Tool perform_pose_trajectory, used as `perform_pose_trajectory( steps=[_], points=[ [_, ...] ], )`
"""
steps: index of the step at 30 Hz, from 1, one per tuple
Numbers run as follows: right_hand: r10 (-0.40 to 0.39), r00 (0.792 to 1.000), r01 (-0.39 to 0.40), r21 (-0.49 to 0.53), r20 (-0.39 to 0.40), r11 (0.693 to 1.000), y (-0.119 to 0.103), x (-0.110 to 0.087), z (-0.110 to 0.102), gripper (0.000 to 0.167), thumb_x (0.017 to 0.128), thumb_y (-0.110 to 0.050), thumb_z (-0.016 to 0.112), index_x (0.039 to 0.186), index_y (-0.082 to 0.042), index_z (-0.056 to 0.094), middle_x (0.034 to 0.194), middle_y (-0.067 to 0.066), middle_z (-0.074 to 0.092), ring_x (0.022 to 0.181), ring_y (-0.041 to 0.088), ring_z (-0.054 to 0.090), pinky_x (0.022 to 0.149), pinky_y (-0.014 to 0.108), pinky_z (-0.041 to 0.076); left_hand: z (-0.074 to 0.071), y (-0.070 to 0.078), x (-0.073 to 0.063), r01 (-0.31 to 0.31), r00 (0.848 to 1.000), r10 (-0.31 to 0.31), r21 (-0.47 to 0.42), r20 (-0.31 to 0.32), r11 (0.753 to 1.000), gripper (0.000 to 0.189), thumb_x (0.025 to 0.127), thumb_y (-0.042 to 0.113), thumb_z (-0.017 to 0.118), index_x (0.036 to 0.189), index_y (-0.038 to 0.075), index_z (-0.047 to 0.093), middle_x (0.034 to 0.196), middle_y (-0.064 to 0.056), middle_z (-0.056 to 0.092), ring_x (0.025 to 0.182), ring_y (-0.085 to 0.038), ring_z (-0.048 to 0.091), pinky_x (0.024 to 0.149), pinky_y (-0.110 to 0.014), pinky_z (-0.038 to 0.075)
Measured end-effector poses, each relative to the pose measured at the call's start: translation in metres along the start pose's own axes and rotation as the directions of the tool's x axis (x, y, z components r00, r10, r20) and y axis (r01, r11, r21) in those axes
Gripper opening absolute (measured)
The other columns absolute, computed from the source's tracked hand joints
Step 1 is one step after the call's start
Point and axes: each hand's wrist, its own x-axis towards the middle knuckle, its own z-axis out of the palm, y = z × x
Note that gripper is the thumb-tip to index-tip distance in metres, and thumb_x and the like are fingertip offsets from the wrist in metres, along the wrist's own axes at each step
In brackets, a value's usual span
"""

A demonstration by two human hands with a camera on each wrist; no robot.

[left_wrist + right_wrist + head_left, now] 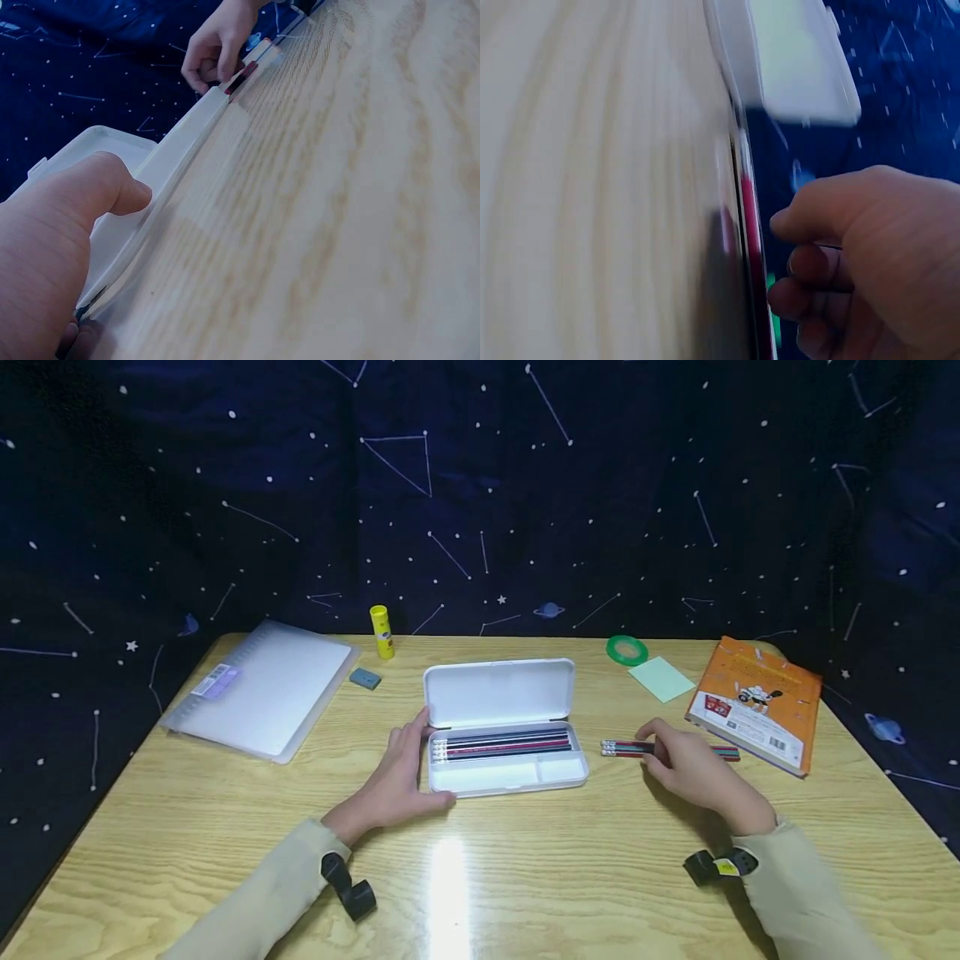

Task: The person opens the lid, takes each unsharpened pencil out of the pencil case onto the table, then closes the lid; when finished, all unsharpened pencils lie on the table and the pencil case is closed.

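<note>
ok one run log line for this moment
left hand: touching open pencil case; right hand: over loose pencils; inside case: more pencils

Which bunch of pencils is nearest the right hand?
The tabletop bunch, right of the open white case and beneath the right hand; the other bunch lies inside that case.

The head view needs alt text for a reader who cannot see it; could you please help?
A person's left hand holds an open white rectangular pencil case containing dark and red pencils, while the right hand is at loose red and dark pencils on a wooden table. An orange book lies farther right.
</note>
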Motion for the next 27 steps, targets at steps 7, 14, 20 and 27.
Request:
perform_pose_trajectory(
  steps=[7, 14, 20, 27],
  points=[
    [-0.066, 0.998, 0.066, -0.017, 0.02, 0.998, -0.05, 0.034, 0.025, 0.017, 0.09, -0.012, 0.063, 0.107, -0.008, 0.061, 0.063, -0.008, 0.049, 0.056, 0.006, 0.04, 0.052, 0.023, 0.033, 0.0, 0.0, -0.001, 0.009, 1.0, -0.009, 0.018, -0.002, 1.0, 0.123, 0.064, 0.038, 0.081, 0.154, 0.007, 0.004, 0.139, -0.009, 0.044, 0.117, -0.021, 0.034, 0.1, -0.043, 0.038],
    [-0.163, 0.987, 0.163, -0.041, 0.004, 0.986, -0.078, 0.059, 0.039, 0.019, 0.091, -0.02, 0.064, 0.108, -0.012, 0.07, 0.078, -0.003, 0.066, 0.066, 0.009, 0.052, 0.061, 0.028, 0.044, -0.002, 0.002, 0.001, -0.001, 1.0, 0.001, 0.017, 0.002, 1.0, 0.122, 0.064, 0.038, 0.081, 0.154, 0.006, 0.004, 0.14, -0.011, 0.043, 0.118, -0.023, 0.034, 0.101, -0.044, 0.038],
    [-0.141, 0.988, 0.143, -0.039, 0.063, 0.989, -0.085, 0.07, 0.043, 0.026, 0.093, -0.019, 0.061, 0.117, -0.013, 0.07, 0.106, 0.006, 0.073, 0.083, 0.015, 0.065, 0.078, 0.038, 0.052, -0.002, 0.002, 0.001, 0.007, 1.0, -0.008, 0.015, 0.01, 1.0, 0.122, 0.064, 0.037, 0.081, 0.154, 0.006, 0.004, 0.14, -0.01, 0.043, 0.117, -0.022, 0.034, 0.1, -0.043, 0.038],
    [-0.088, 0.987, 0.088, 0.005, 0.136, 0.996, -0.091, 0.081, 0.043, 0.022, 0.091, -0.023, 0.065, 0.109, -0.013, 0.072, 0.074, -0.002, 0.066, 0.062, 0.011, 0.047, 0.058, 0.026, 0.037, -0.002, 0.003, 0.001, 0.01, 1.0, -0.01, 0.016, 0.01, 1.0, 0.122, 0.064, 0.037, 0.081, 0.154, 0.006, 0.004, 0.14, -0.01, 0.043, 0.118, -0.022, 0.034, 0.101, -0.044, 0.037]
  ],
)
